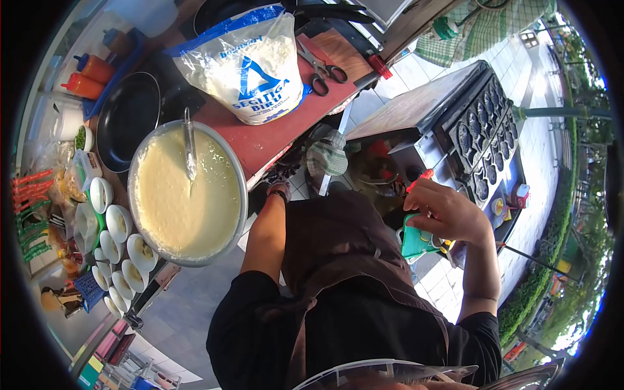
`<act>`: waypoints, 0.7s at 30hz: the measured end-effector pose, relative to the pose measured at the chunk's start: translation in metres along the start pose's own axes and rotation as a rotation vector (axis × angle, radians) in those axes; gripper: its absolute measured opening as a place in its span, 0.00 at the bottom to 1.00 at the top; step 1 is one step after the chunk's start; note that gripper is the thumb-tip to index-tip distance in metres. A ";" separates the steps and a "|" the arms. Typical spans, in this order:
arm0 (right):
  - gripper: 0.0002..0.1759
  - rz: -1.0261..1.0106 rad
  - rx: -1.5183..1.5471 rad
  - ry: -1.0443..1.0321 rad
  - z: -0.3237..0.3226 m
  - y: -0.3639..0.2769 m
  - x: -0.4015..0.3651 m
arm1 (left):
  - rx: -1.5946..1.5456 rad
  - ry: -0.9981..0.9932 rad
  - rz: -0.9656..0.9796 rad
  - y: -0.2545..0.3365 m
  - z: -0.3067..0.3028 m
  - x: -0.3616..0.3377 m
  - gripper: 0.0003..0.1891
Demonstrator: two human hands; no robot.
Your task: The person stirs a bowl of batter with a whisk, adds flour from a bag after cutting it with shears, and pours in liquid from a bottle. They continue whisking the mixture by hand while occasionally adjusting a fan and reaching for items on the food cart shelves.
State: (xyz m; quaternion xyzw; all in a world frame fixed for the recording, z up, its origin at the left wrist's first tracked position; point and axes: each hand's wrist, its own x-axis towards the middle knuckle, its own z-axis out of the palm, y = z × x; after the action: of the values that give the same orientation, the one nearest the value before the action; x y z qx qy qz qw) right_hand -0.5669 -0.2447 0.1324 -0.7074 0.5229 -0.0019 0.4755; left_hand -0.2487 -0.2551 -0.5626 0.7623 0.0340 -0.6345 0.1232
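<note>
My right hand (448, 208) is raised at the right with its fingers curled. At its fingertips shows a small red thing (421, 181), too little of it visible to name. Just below that hand is a green container (416, 237). My left hand (279, 188) hangs low by my apron (338, 234), a dark band at its wrist and its fingers mostly hidden. Left of it stands a large metal bowl (242, 188) of pale yellow batter (175, 201). A utensil with a shiny handle (190, 143) leans in the batter.
An opened flour bag (253, 78) and scissors (320, 70) lie on the red worktop (227, 133). A black pan (130, 120) and several small white bowls (120, 224) are at left. Fish-shaped moulds (481, 133) sit on the metal stand at right. A checked cloth (481, 29) hangs above.
</note>
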 end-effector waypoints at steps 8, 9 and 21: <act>0.13 -0.042 -0.107 0.070 -0.016 -0.033 -0.011 | 1.043 0.012 0.491 -0.016 -0.075 -0.136 0.13; 0.13 -0.055 -0.095 0.066 -0.022 -0.041 -0.008 | 1.163 0.029 0.546 -0.022 -0.089 -0.160 0.14; 0.22 -0.700 -0.471 0.895 -0.047 -0.184 0.207 | 0.832 -0.175 0.926 -0.050 -0.158 -0.346 0.18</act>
State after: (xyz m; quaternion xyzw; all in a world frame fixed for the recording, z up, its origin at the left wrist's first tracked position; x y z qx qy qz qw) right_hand -0.3608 -0.4297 0.1796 -0.8539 0.3949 -0.3389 0.0119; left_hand -0.1747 -0.1340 -0.2060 0.6275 -0.5597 -0.5354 0.0804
